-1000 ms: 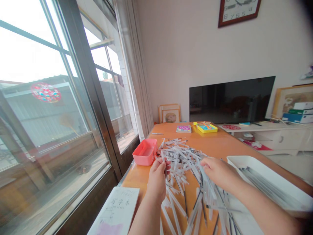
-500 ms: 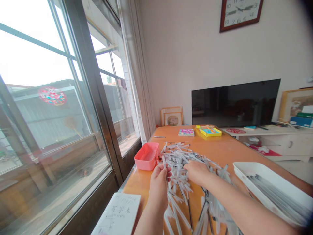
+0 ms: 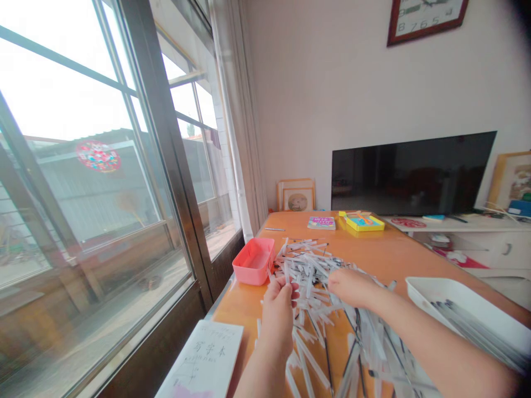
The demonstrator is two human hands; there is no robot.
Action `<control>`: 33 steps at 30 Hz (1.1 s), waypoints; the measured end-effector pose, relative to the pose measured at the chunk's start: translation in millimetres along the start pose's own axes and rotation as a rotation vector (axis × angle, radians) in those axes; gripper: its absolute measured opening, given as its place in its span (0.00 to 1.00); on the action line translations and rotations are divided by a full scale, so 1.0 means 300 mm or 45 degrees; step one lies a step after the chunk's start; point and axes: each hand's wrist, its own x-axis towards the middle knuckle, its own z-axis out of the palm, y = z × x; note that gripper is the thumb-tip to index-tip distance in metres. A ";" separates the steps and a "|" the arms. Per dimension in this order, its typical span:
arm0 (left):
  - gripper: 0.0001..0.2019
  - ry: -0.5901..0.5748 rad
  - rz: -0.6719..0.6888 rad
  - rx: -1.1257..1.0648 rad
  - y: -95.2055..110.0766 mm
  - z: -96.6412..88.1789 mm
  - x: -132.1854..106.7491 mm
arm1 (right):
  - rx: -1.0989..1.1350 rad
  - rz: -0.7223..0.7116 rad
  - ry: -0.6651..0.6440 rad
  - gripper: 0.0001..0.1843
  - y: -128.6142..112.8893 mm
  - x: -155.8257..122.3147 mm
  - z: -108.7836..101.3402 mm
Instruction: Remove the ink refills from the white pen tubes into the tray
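Observation:
My left hand (image 3: 280,303) is closed around a translucent pen barrel (image 3: 286,271), which sticks up past the thumb. It is just in front of the pink plastic basket (image 3: 254,271). My right hand (image 3: 347,286) is over the right side of a loose pile of pen barrels (image 3: 305,276). Its fingers curl downward and look closed, but the fingertips and anything in them are hidden. Thin black-tipped refills (image 3: 327,354) lie mixed among the barrels, spreading toward the near edge.
A white tray (image 3: 431,284) of long pen parts stands on the right, beneath my forearm. A notebook (image 3: 207,354) lies at the near left. Farther back are a colourful booklet (image 3: 321,223), a yellow box (image 3: 365,222) and a single pen (image 3: 275,229). Glass doors run along the left.
My right hand has drawn back to the right over the pile, its fingers now less visible. My left hand still grips the barrel near the basket. The whole view has shifted slightly.

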 end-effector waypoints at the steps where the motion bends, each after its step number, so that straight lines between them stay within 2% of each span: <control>1: 0.11 0.001 -0.005 0.007 0.000 0.001 -0.001 | -0.009 0.007 0.003 0.12 0.004 0.009 -0.002; 7: 0.11 -0.008 0.012 0.051 -0.001 -0.001 -0.002 | -0.113 -0.022 -0.061 0.11 -0.034 0.052 0.022; 12: 0.11 -0.020 0.016 0.077 -0.001 -0.001 -0.003 | -0.230 0.011 -0.128 0.19 -0.060 0.089 0.037; 19: 0.12 -0.013 0.004 0.073 -0.012 -0.004 0.005 | -0.332 0.069 -0.179 0.19 -0.064 0.135 0.066; 26: 0.10 -0.019 -0.012 0.069 -0.011 0.002 -0.002 | -0.273 0.127 -0.214 0.18 -0.060 0.147 0.077; 33: 0.10 -0.048 -0.016 0.050 -0.008 0.013 -0.012 | -0.085 0.155 -0.194 0.19 -0.048 0.146 0.080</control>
